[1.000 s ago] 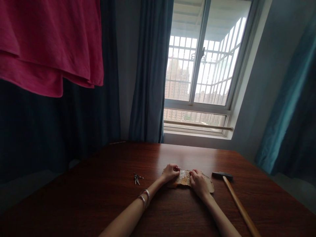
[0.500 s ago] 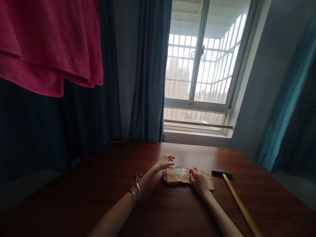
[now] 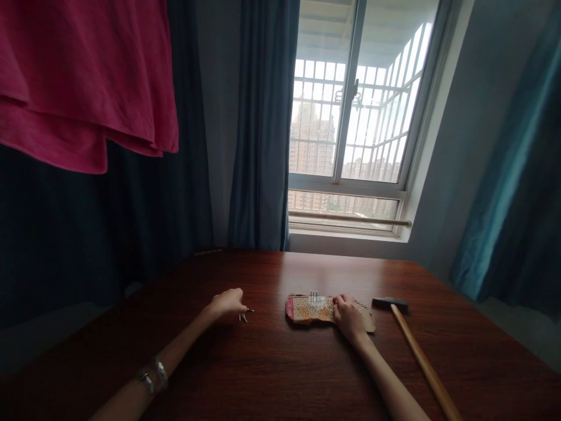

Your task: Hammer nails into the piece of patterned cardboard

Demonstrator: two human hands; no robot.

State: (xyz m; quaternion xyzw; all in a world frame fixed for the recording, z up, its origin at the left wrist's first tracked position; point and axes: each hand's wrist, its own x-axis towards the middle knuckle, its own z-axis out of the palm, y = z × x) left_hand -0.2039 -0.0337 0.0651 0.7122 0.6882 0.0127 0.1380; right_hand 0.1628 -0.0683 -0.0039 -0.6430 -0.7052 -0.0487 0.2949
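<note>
My right hand (image 3: 349,317) presses down on the right part of a flat board (image 3: 302,314) with a pink and yellow spotted covering, its fingers curled on the surface. Three thin nails (image 3: 314,296) stand upright near the board's middle, left of that hand. Off to the left, my left hand (image 3: 228,302) is lowered to the table with fingers bent together beside a few loose nails (image 3: 243,318). One nail (image 3: 250,310) lies right at its fingertips; what sits between the fingers is hidden.
A hammer with a dark head (image 3: 390,303) and wooden handle (image 3: 423,356) lies right of the board on the brown table (image 3: 272,362). Behind stand a window (image 3: 346,117) and blue curtains (image 3: 263,128). A pink cloth (image 3: 87,82) hangs at upper left.
My left hand has moved left, from beside the upright nails down to the loose nails, and its fingers have come together. My right hand stays on the board.
</note>
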